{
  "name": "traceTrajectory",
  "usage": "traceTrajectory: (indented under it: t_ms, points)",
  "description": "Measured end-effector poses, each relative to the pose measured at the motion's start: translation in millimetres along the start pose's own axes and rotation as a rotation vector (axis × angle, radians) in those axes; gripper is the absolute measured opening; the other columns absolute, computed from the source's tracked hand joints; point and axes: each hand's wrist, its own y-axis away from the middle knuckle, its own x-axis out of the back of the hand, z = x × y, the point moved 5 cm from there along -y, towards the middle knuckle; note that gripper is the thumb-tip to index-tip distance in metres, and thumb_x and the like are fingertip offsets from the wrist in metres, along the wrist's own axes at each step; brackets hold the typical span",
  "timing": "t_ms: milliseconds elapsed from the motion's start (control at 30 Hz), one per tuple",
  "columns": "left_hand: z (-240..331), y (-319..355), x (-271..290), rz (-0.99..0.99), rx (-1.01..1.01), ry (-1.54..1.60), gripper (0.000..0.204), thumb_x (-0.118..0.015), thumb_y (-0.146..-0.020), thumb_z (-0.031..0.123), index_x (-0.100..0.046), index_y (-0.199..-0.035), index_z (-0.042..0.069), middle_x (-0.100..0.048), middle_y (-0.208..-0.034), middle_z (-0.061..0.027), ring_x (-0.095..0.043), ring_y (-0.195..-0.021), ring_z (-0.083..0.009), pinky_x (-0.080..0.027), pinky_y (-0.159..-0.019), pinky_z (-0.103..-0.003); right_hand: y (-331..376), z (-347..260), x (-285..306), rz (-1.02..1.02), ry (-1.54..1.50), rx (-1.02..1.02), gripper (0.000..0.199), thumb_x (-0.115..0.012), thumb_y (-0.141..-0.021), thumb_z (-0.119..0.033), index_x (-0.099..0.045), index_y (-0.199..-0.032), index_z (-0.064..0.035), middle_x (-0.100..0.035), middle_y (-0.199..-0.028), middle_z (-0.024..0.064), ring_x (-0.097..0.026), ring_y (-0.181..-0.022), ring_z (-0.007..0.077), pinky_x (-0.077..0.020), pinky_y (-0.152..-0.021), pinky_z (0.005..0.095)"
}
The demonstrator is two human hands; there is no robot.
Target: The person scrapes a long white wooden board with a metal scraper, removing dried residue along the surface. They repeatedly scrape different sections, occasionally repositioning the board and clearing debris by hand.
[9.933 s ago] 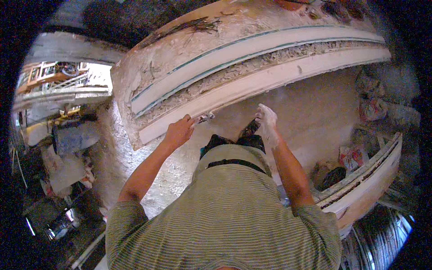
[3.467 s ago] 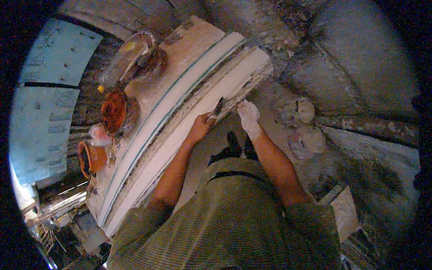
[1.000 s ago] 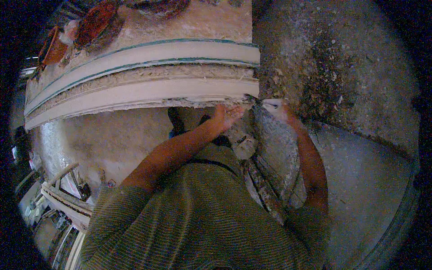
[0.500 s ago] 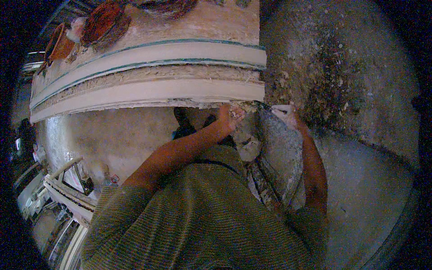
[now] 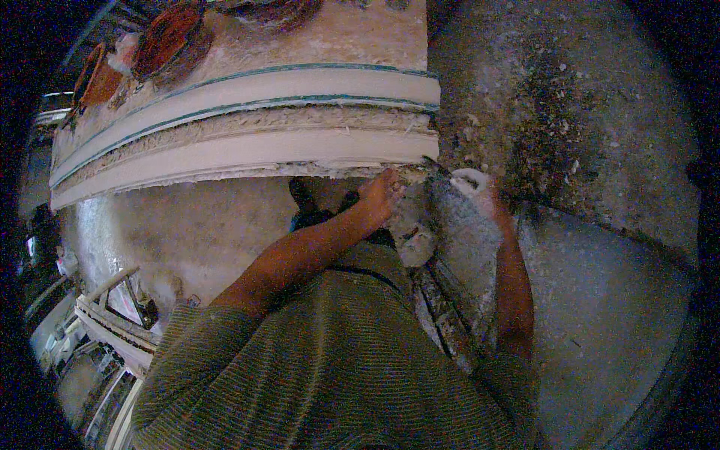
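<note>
A long white plaster moulding with green-edged strips lies on a dusty workbench. My left hand is closed at the moulding's right end, against its lower front edge. It seems to grip a small scraper, whose dark blade pokes out toward the corner. My right hand, coated in white plaster, sits just right of that corner, touching the end of the moulding. I cannot make out its fingers.
Rust-coloured bowls stand on the far left of the bench. A plaster-crusted board leans by my right side. More white mouldings are stacked at lower left. Rubble litters the grey floor on the right.
Since ten seconds ago I have moved along the moulding to its right end. Over the last second both hands stay at that end, barely shifting.
</note>
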Motion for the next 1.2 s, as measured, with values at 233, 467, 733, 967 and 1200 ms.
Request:
traceTrajectory:
  t_ms: [233,467,733,967,1200]
  points:
    - [4,0,5,0.010,-0.043,-0.010,0.014,-0.069,-0.084,0.013,-0.060,-0.094,0.010,-0.058,-0.090,-0.0030,-0.055,-0.080,-0.0192,-0.055,-0.071,-0.037,-7,-5,-26,-0.043,-0.037,-0.005,0.028,-0.068,-0.087,-0.020,-0.067,-0.109,-0.0020,-0.069,-0.106,0.0096,-0.064,-0.101,0.0191,-0.0495,-0.089,0.0330]
    - [38,34,28,-0.274,-0.032,-0.307,0.010,-0.063,-0.084,0.009,-0.061,-0.093,0.005,-0.058,-0.089,-0.0040,-0.055,-0.076,-0.0177,-0.053,-0.082,-0.038,-17,-29,-38,-0.103,0.051,0.106,0.030,-0.067,-0.088,-0.025,-0.068,-0.106,-0.0010,-0.070,-0.104,0.0112,-0.065,-0.099,0.0210,-0.0494,-0.088,0.0332]
    - [55,81,30,-0.457,-0.043,-0.460,0.012,-0.063,-0.086,0.014,-0.061,-0.093,0.005,-0.061,-0.086,-0.0024,-0.059,-0.081,-0.0172,-0.051,-0.086,-0.035,-36,-49,-66,-0.183,0.126,0.200,0.033,-0.066,-0.088,-0.028,-0.068,-0.108,-0.0021,-0.069,-0.106,0.0150,-0.066,-0.098,0.0241,-0.0495,-0.088,0.0357]
    - [49,52,73,-0.164,-0.178,-0.112,0.020,-0.064,-0.088,0.019,-0.062,-0.101,0.004,-0.064,-0.097,-0.0037,-0.061,-0.093,-0.0191,-0.048,-0.092,-0.033,-81,-41,-115,-0.221,0.650,0.353,0.035,-0.067,-0.086,-0.025,-0.067,-0.112,-0.0016,-0.067,-0.112,0.0191,-0.065,-0.101,0.0285,-0.0495,-0.087,0.0381]
    - [89,49,104,-0.360,-0.578,-0.077,0.017,-0.058,-0.092,0.023,-0.061,-0.099,0.008,-0.063,-0.102,-0.0071,-0.060,-0.098,-0.0244,-0.050,-0.089,-0.039,-61,-70,-111,0.054,0.525,0.469,0.031,-0.065,-0.088,-0.024,-0.067,-0.098,0.0049,-0.068,-0.099,0.0231,-0.065,-0.091,0.0349,-0.0494,-0.082,0.0443]
